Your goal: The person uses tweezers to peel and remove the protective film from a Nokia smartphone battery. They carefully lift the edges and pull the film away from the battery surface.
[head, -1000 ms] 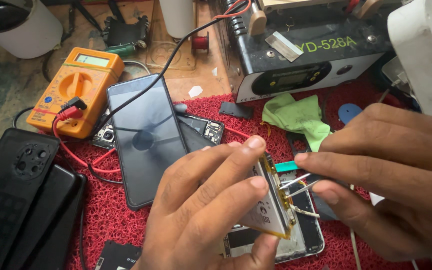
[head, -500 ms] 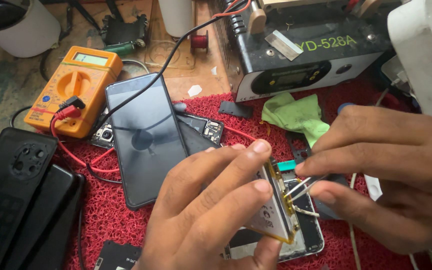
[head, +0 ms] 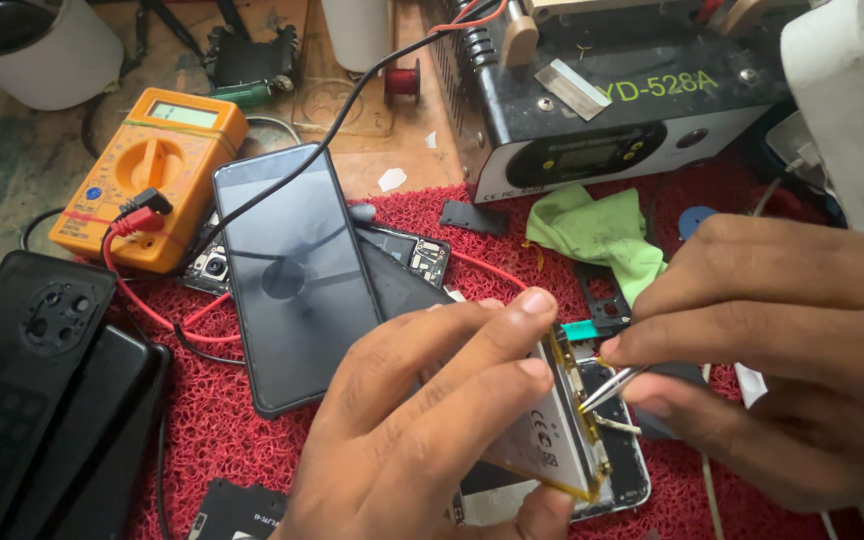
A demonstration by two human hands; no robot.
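**Battery held over opened phone, tweezers at its edge**

Far left: an orange plastic multimeter (head: 147, 175) with red and black leads; right of it, a dark glass-fronted smartphone (head: 297, 270) lies face up on the red looped-fibre mat (head: 222, 440); near centre, the left hand (head: 422, 430) grasps a flat silver battery pack edged with yellow tape (head: 557, 435), tilted above an opened phone frame (head: 622, 480); the right hand (head: 792, 350) pinches thin metal tweezers (head: 612, 387), tips at the battery's right edge; a crumpled green cloth (head: 602, 235) lies beyond.
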